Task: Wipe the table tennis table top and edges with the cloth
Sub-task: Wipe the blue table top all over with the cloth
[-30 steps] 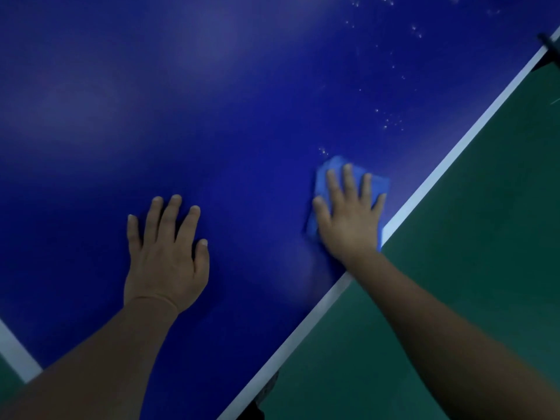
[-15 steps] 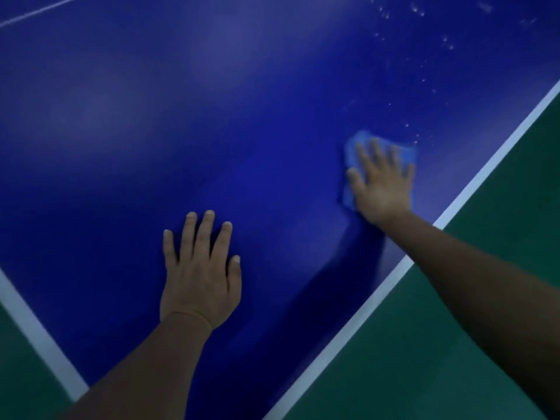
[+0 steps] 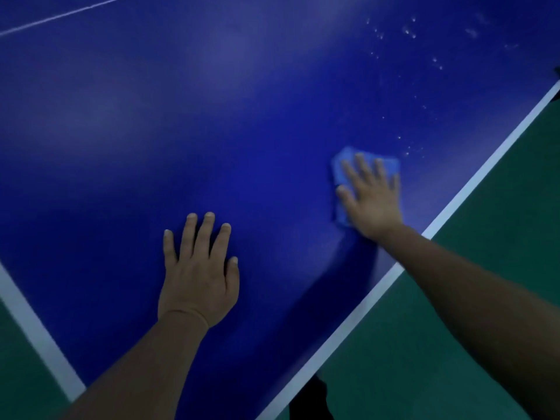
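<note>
**Two flat hands on the blue table tennis table**

The right hand [image 3: 371,197] lies flat on a blue cloth [image 3: 341,171], with straight fingers spread over it. Its grip is wide – it presses the cloth down and does not curl round it. The cloth sits on the blue surface [image 3: 212,116] at about 3 o'clock in the view, near the white edge line [image 3: 472,180] but not touching it. Bits of the cloth stick out past the fingertips and beside the thumb.

The left hand [image 3: 198,274] rests flat on the bare surface at about 6 o'clock, well apart from the cloth. Its fingers are straight and a little spread, so its grip is wide too and it holds nothing.

Small white specks [image 3: 409,31] dot the surface at about 1 o'clock, beyond the cloth. Another white line [image 3: 36,328] runs along the edge at 8 o'clock. The green floor [image 3: 454,344] shows past both edges – at 4 o'clock and at 8 o'clock.
</note>
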The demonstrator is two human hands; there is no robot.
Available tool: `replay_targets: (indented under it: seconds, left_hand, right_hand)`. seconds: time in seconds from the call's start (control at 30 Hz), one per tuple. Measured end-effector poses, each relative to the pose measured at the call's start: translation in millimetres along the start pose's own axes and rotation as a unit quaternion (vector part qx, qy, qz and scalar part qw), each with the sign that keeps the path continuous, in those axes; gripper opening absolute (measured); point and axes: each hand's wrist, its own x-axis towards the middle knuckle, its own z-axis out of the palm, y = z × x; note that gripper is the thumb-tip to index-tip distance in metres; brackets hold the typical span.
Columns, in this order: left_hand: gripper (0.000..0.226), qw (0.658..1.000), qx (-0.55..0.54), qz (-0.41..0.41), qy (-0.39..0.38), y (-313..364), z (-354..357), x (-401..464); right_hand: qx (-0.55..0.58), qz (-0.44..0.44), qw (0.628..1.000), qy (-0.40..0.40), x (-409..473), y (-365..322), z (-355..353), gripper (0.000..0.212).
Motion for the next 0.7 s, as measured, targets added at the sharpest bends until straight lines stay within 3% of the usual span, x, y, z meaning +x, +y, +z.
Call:
replay_targets:
  seconds: [0.07,0.13,0.23,0.33,0.43,0.53,0.7]
  left_hand:
    - [0.062,1.0,-0.002,-0.009,-0.005,1,-1,0]
    - [0.062,1.0,-0.007,-0.016,-0.006,2,-1,-1]
    - [0.063,0.999,-0.011,-0.038,0.008,7,-2,0]
    - [0.062,0.991,-0.041,-0.114,0.051,35,-6,14]
    - [0.062,0.977,-0.09,-0.174,0.084,80,-5,43]
    - [0.064,0.973,-0.115,-0.187,0.078,116,3,70]
    - [0.064,0.982,-0.056,-0.175,0.043,127,18,80]
  right_hand:
    - [0.064,0.17,0.983,-0.019,8,18,-7,0.065]
    - [0.071,0.205,0.976,-0.015,8,1,-9,0.063]
    - [0.024,0.034,0.999,-0.028,17,-62,-6,0.062]
    - [0.006,-0.155,0.987,-0.038,41,-122,-8,0.061]
    - [0.007,-0.211,0.976,-0.051,78,-141,-15,0.061]
    - [0.016,-0.133,0.99,-0.041,118,-95,-21,0.06]
    - [0.045,0.114,0.992,-0.01,126,87,-26,0.06]
